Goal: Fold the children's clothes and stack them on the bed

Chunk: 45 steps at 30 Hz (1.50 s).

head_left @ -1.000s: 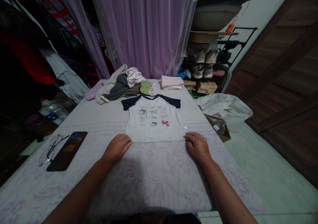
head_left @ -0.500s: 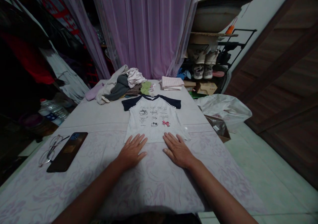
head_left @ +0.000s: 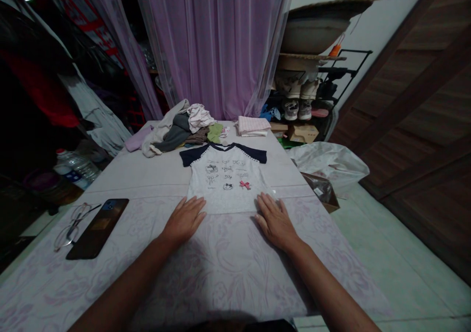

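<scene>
My left hand [head_left: 184, 220] and right hand [head_left: 275, 222] rest flat on the flowered cover [head_left: 228, 278], fingers spread and holding nothing, at the hem of the T-shirt [head_left: 227, 180], which lies flat with sleeves out; the clothes pile [head_left: 180, 131] sits beyond it.

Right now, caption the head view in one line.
Left hand and right hand rest on the hem of a white T-shirt with navy sleeves on a floral sheet.

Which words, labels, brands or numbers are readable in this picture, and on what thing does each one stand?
No word, brand or number can be read clearly.
White T-shirt: rows of small printed marks on the front, too small to read.
Plastic bottle: blue label, too blurred to read.
White label on a brown packet: too small to read.
</scene>
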Tool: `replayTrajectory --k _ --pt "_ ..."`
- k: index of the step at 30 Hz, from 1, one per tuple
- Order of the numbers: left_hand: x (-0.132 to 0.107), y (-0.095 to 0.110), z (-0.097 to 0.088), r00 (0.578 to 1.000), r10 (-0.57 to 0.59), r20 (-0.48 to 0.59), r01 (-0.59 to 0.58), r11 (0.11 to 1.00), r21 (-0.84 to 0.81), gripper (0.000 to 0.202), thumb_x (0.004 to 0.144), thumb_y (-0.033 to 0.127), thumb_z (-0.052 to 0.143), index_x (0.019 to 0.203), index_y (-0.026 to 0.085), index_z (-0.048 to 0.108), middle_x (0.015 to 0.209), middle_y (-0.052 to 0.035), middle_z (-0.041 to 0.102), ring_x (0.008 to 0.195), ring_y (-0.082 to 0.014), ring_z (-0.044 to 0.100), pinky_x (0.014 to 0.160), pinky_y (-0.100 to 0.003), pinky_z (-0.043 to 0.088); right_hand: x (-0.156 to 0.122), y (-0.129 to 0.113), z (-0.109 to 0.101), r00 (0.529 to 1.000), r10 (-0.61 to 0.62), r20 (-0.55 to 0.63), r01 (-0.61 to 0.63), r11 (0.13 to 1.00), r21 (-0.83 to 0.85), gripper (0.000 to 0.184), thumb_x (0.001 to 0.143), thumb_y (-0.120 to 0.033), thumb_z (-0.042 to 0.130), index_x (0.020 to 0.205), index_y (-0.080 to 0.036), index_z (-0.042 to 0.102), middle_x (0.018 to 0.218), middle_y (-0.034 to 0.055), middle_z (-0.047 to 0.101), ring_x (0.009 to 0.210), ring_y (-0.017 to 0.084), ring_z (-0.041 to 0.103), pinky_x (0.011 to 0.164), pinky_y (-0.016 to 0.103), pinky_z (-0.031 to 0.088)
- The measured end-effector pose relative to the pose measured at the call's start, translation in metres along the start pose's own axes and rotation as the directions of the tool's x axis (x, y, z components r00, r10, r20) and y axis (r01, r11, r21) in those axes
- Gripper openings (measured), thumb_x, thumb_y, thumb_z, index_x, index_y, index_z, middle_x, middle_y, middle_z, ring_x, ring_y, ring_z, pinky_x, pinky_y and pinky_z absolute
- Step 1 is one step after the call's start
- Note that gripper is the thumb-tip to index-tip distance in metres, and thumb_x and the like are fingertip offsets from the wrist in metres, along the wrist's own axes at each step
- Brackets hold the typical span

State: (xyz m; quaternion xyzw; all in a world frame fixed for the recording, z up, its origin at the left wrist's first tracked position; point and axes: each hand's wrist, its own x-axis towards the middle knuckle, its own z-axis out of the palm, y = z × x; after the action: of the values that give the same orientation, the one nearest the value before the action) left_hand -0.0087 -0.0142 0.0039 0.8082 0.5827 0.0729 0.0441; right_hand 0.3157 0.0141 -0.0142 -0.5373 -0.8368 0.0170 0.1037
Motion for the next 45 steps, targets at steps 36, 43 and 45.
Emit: replayTrajectory --k 36,43,45 --pt "-0.028 -0.043 -0.016 0.989 -0.086 -0.118 0.086 0.996 -0.008 0.030 0.094 0.040 0.043 0.101 0.023 0.067 0.101 -0.0069 0.067 0.097 -0.0221 0.062 0.087 -0.035 0.050 0.003 0.082 0.004 0.980 0.051 -0.192 -0.002 0.969 0.248 0.032 0.084 -0.033 0.050 0.103 -0.019 0.072 0.128 0.0140 0.063 0.118 0.027 0.058 0.102 0.044 0.043" --pt "-0.027 -0.038 -0.018 0.990 -0.132 -0.040 0.136 0.985 0.107 0.031 0.095 0.032 0.038 0.105 0.025 0.066 0.098 -0.0066 0.071 0.095 -0.0216 0.065 0.083 -0.033 0.050 0.001 0.071 -0.007 0.980 0.079 -0.185 -0.075 0.997 0.024 0.036 0.094 -0.038 0.041 0.103 -0.021 0.072 0.096 0.0104 0.072 0.089 0.024 0.067 0.079 0.035 0.051" --pt "-0.025 -0.037 -0.023 0.976 -0.208 -0.064 0.212 0.975 0.064 0.030 0.095 0.034 0.038 0.105 0.026 0.065 0.097 -0.0051 0.073 0.093 -0.0208 0.067 0.081 -0.031 0.050 0.003 0.067 -0.012 0.971 0.161 -0.176 -0.159 0.987 0.030 0.037 0.095 -0.039 0.039 0.107 -0.023 0.070 0.095 0.0092 0.073 0.083 0.023 0.068 0.071 0.032 0.050"
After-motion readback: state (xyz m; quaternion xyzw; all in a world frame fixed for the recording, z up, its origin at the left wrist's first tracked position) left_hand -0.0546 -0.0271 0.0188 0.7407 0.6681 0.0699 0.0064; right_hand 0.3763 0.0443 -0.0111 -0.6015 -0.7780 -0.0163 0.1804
